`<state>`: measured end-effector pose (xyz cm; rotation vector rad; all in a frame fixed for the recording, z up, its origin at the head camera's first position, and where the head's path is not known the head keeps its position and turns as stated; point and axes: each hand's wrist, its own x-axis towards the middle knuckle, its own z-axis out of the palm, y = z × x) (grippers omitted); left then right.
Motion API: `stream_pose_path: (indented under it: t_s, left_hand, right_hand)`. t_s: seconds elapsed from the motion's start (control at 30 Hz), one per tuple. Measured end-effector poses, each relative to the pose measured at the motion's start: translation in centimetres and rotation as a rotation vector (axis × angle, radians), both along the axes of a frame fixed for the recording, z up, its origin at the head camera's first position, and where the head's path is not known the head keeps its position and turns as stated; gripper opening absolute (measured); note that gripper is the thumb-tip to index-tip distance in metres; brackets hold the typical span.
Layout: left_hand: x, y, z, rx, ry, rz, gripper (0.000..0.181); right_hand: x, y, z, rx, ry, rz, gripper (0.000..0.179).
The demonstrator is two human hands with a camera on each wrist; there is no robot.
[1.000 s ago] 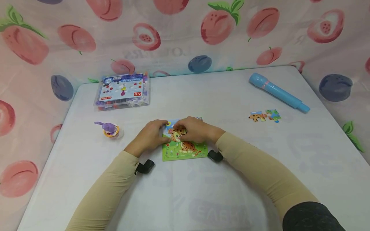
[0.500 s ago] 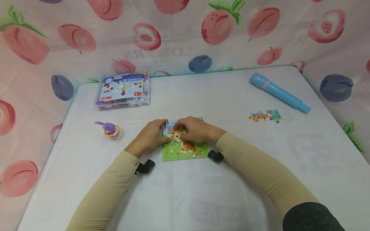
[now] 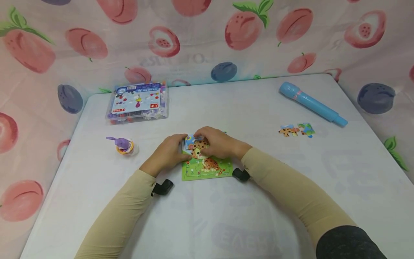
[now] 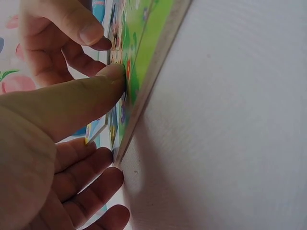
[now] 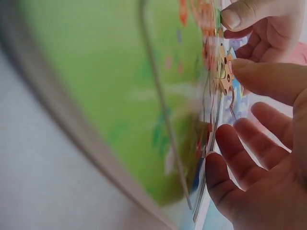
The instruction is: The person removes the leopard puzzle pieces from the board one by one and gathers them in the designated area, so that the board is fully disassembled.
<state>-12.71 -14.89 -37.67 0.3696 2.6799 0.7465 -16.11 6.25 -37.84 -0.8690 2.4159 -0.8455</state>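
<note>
A jigsaw puzzle board with a green border and a spotted leopard picture lies flat on the white table. My left hand grips its left side, thumb on the face and fingers along the edge. Over the upper part of the board, my right hand pinches a puzzle piece with leopard face and blue sky. The piece looks tilted, partly raised off the board in the wrist views. My right fingers and palm hide the board's upper right.
Two loose puzzle pieces lie to the right, below a light-blue tube-shaped object. At the back left sits a clear plastic case with a printed label. A small purple-topped toy stands left of my left hand.
My right fingers have shifted slightly up and away on the board, and more of the piece's blue corner shows. The left hand stays in place.
</note>
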Motion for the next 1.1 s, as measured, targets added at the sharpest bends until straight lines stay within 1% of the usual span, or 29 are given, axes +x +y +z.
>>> stream_pose_path:
  t_s: [0.13, 0.37, 0.5, 0.73, 0.93, 1.1]
  left_hand:
    - [0.04, 0.03, 0.01, 0.003, -0.007, 0.007, 0.079]
    - [0.04, 0.08, -0.02, 0.011, -0.015, 0.009, 0.08]
    - [0.03, 0.09, -0.03, 0.009, -0.012, 0.008, 0.08]
    - [0.11, -0.01, -0.01, -0.002, 0.001, -0.004, 0.078]
    - [0.09, -0.01, 0.08, -0.007, -0.003, -0.004, 0.078]
    - [0.14, 0.03, 0.29, -0.016, -0.008, -0.01, 0.079]
  right_hand:
    - [-0.06, -0.19, 0.06, 0.03, 0.006, -0.004, 0.055]
    - [-0.03, -0.32, 0.2, 0.024, 0.086, 0.007, 0.049]
    - [-0.03, -0.36, 0.16, 0.034, 0.112, 0.012, 0.051]
    - [0.07, -0.68, 0.07, 0.065, 0.084, -0.009, 0.059]
    - [0.17, -0.94, 0.06, 0.114, 0.095, -0.028, 0.057]
    - [0.12, -1.03, -0.11, 0.126, 0.099, -0.036, 0.055]
